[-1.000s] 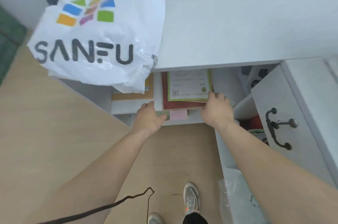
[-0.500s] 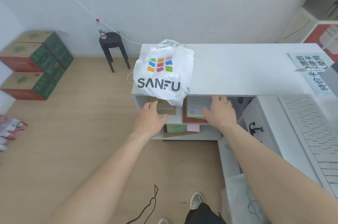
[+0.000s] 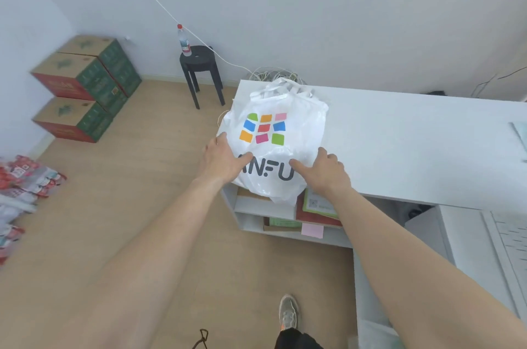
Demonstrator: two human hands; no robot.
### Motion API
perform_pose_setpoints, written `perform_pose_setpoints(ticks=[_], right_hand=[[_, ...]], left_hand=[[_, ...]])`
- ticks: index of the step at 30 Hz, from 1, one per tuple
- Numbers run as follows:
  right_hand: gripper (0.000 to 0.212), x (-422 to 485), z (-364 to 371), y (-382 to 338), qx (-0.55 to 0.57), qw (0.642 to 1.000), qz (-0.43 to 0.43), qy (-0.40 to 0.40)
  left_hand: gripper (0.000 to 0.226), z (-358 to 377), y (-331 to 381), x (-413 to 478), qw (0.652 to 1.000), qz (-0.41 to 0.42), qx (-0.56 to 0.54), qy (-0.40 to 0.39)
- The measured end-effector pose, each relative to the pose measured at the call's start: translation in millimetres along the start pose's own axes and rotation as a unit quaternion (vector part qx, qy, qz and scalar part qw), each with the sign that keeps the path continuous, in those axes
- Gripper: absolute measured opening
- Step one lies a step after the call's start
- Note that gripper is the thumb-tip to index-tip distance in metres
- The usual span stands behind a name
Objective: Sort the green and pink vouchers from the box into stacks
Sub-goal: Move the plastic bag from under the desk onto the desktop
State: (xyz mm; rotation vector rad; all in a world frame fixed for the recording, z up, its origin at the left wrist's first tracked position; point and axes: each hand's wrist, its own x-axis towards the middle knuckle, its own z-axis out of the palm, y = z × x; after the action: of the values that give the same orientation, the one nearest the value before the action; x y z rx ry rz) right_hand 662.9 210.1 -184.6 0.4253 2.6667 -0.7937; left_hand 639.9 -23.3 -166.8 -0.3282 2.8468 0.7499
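**Station status: both hands on the bag, vouchers on the lower shelf**

1. Wooden floor [image 3: 137, 206]: fills the left and bottom of the view. One shoe [image 3: 288, 311] stands on it near the bottom edge.
2. White desk [image 3: 399, 143]: runs from the centre to the right edge, along the wall.
3. Stacked cartons [image 3: 85, 86]: green and red, in the far left corner, well apart from the desk.
4. White plastic bag [image 3: 273, 131]: sits on the left end of the desk. It carries a block of coloured squares and dark lettering. Its lower part hangs over the desk's front edge.
5. Shelf unit [image 3: 256, 210]: open, under the left end of the desk, below the bag.
6. Black stool [image 3: 201, 63]: stands at the wall, left of the desk. A water bottle [image 3: 184, 42] stands upright on its seat.
7. Left hand [image 3: 225, 159]: rests on the bag's left flank. The fingers are straight and spread, and the thumb lies across the lettering.
8. Right hand [image 3: 322, 171]: rests on the bag's lower right. The thumb points left, apart from the fingers. The fingers lie together, slightly bent, against the plastic.
9. Cardboard box [image 3: 268, 227]: on the lower shelf, partly hidden.
10. Green voucher [image 3: 285, 222]: lies on top of the box.
11. Pink voucher [image 3: 312, 230]: just right of the green voucher, overhanging the shelf's front edge
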Motion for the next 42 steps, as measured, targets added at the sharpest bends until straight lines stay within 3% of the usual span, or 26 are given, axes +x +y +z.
perform_pose_setpoints(ticks=[4,10,12,15,19,27,31,33,37,42], right_hand=[[0.117,45.4,11.9,-10.7,0.053,0.996,0.058,-0.031],[0.127,87.8,30.2,-35.0,0.135,0.986,0.056,-0.075],[0.123,94.2,33.7,-39.9,0.156,0.983,0.043,-0.085],[0.113,99.7,34.6,-37.3,0.180,0.980,0.017,-0.082],[0.103,94.6,31.6,-27.3,0.182,0.981,0.000,-0.069],[0.092,65.0,28.0,9.9,0.197,0.975,-0.027,-0.102],[0.082,45.5,29.2,17.6,0.237,0.966,-0.032,-0.098],[0.086,34.7,31.9,16.3,0.236,0.968,-0.039,-0.079],[0.085,16.1,41.5,15.2,0.246,0.966,-0.049,-0.057],[0.103,-17.0,47.4,9.4,0.275,0.958,-0.063,-0.050]], left_hand=[[0.099,10.7,9.4,48.8,0.997,-0.046,-0.050,-0.029],[0.122,32.3,14.0,79.5,0.975,-0.104,-0.164,-0.110],[0.108,43.6,11.7,79.5,0.971,-0.097,-0.174,-0.131],[0.073,52.5,11.6,72.4,0.971,-0.084,-0.197,-0.103],[0.060,59.2,12.7,60.7,0.973,-0.073,-0.205,-0.082],[0.061,61.0,13.5,22.4,0.970,-0.090,-0.191,-0.117],[0.087,71.8,16.9,1.9,0.975,-0.057,-0.204,-0.069],[0.097,78.3,14.1,-6.9,0.972,-0.024,-0.227,-0.061],[0.091,81.5,-2.7,-22.3,0.961,-0.010,-0.270,-0.049],[0.084,63.8,-15.6,-51.7,0.952,0.007,-0.305,-0.036]])
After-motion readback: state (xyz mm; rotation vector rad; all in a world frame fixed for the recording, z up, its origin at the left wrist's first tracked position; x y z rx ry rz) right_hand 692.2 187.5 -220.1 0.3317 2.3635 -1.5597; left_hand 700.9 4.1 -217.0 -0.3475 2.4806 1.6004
